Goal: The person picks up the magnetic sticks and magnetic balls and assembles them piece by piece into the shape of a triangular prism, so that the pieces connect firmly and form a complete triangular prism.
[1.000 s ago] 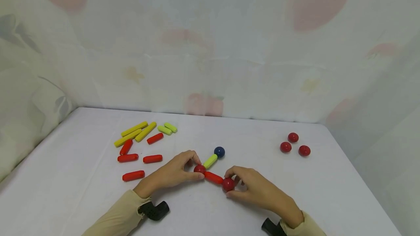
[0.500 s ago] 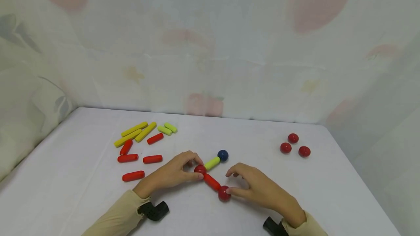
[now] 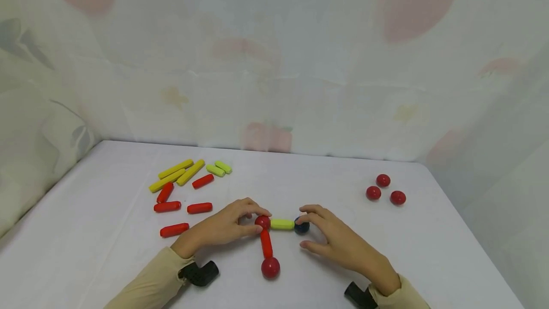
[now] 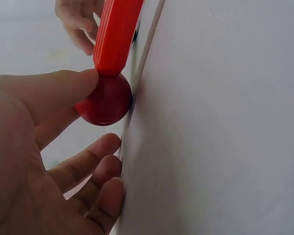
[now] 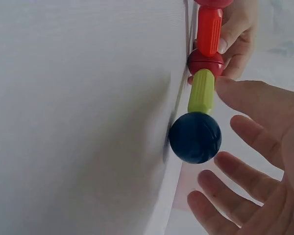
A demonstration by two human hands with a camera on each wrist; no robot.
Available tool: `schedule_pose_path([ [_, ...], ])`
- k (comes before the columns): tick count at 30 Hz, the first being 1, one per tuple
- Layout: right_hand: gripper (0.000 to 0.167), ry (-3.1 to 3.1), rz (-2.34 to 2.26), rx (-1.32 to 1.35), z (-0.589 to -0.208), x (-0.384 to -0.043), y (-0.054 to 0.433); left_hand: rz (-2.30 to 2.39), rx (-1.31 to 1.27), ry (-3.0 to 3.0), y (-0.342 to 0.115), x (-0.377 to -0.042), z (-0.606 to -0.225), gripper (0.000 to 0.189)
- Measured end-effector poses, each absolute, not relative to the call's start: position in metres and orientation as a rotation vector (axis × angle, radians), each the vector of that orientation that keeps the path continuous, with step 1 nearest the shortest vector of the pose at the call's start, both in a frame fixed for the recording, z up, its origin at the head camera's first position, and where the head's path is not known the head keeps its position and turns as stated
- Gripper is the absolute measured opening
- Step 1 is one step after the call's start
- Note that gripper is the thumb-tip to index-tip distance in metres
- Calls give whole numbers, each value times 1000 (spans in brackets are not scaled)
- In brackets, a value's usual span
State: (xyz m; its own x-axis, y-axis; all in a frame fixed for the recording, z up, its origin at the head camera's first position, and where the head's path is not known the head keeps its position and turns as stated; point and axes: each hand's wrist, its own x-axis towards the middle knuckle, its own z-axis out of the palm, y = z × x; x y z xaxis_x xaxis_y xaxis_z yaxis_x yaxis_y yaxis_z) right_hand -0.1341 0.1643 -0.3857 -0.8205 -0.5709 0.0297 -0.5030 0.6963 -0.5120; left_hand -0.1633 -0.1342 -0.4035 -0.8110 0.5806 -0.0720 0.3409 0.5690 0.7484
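Observation:
My left hand pinches a red ball between thumb and forefinger; the left wrist view shows the thumb against this ball. Joined to it are a red rod and a lime-green rod, which spread apart like an L. A second red ball caps the red rod at the near end. On the lime rod's right end sits a dark blue ball. Beside that ball is my right hand, fingers parted and not closed round it; whether a fingertip touches it I cannot tell.
Several loose red rods lie left of the left hand. Behind them are yellow rods and two short lime rods. Three red balls rest at the right on the white table. A patterned cloth hangs behind.
The joined piece has turned clockwise about the left hand's ball: the blue ball came nearer and right, the red end swung nearer and left. My right hand let go of the end red ball.

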Motion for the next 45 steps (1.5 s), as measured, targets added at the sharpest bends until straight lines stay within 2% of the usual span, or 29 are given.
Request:
schedule_pose_path([
  [9, 31, 2741, -756, -983, -387, -138, 168, 1057, 802, 2527, -132, -165, -401, 37],
  [19, 33, 2639, -790, -902, -384, -138, 166, 1045, 799, 2566, -130, -163, -401, 39],
  [33, 33, 2612, -779, -851, -384, -134, 163, 876, 687, 2712, -152, -168, -379, 35],
  [45, 34, 2575, -783, -804, -383, -136, 166, 750, 455, 2722, -177, -170, -358, 38],
])
